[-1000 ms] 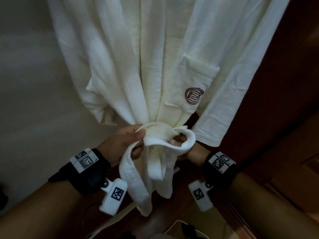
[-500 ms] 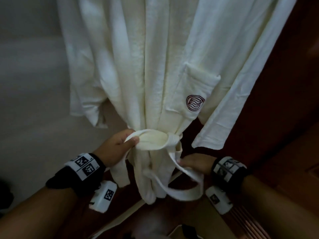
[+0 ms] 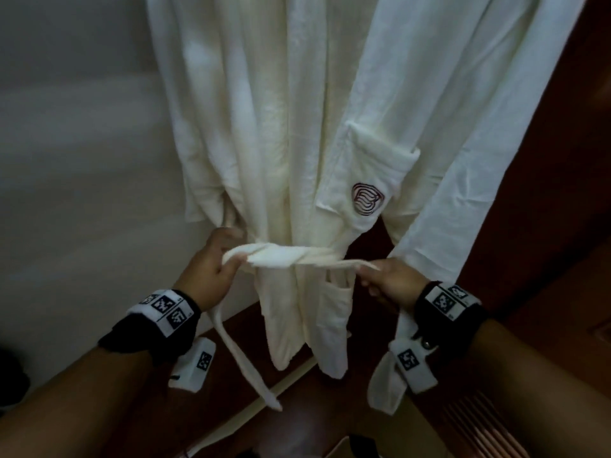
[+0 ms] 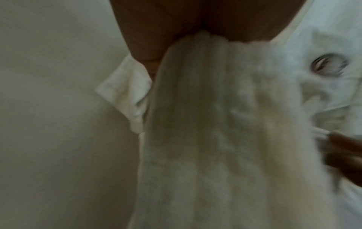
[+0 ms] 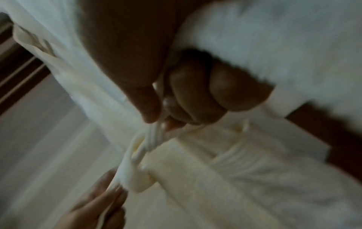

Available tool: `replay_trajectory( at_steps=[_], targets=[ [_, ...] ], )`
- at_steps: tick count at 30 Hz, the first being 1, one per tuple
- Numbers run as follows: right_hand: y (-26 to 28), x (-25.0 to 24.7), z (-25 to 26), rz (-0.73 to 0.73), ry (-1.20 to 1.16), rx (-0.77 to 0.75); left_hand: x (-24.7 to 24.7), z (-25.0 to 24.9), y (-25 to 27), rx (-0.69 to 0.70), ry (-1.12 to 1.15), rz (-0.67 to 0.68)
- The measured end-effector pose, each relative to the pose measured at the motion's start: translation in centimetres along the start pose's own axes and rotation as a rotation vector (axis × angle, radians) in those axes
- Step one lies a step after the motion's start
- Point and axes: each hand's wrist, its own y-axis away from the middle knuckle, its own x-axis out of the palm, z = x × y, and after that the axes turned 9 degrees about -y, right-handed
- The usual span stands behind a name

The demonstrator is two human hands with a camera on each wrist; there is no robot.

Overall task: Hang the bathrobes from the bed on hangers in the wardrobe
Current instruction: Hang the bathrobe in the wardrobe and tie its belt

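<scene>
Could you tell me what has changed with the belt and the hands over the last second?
The hands have moved apart: the left hand went left, the right hand right, each gripping one belt end. The loose loop has been drawn flat and taut around the bathrobe. Both hands kept their grip, and the bathrobe still hangs in place.

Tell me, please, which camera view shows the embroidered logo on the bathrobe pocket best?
The head view: the dark red logo sits sharp on the pocket of the hanging bathrobe. The left wrist view shows it only as a blurred, greyish oval at the right edge. The right wrist view does not show it.
</scene>
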Motion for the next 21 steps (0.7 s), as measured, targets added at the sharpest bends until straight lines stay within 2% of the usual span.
replay_trajectory(
  at_steps=[3,5,7,9,11,13,15,18,19,21],
  targets=[
    [-1.8,-4.2,-2.0,-0.408,0.228,0.049,-0.5,4.1,-1.1,-0.325,-0.251,0.039],
    [-2.5,-5.0,-3.1,-0.501,0.245,0.029,0.0,5.4,-1.5,-0.433,-0.309,0.056],
    [-2.7,-4.2,-3.5,-0.470,0.348,-0.002,1.3,5.6,-1.5,-0.426,-0.319,0.066],
    [-1.9,-2.9,-2.8,-0.324,0.508,-0.007,1.9,5.2,-1.3,-0.337,-0.333,0.155],
    [-0.4,-2.3,-0.6,-0.223,0.645,-0.130,1.0,4.0,-1.7,-0.193,-0.348,0.229],
    [1.6,-2.5,3.7,-0.254,0.657,-0.306,-1.6,1.5,-3.2,-0.056,-0.326,0.147],
    [4.3,-3.0,9.5,-0.340,0.619,-0.543,-5.3,-2.2,-5.6,0.138,-0.260,0.008],
    [8.4,-4.5,19.3,-0.605,0.636,-1.045,-12.2,-9.1,-10.1,0.431,-0.287,-0.270],
    [9.3,-5.2,22.3,-0.701,0.683,-1.161,-14.7,-11.6,-11.5,0.492,-0.315,-0.358],
    [10.0,-6.1,27.8,-0.887,0.808,-1.224,-19.2,-16.7,-13.8,0.569,-0.371,-0.520]
  ],
)
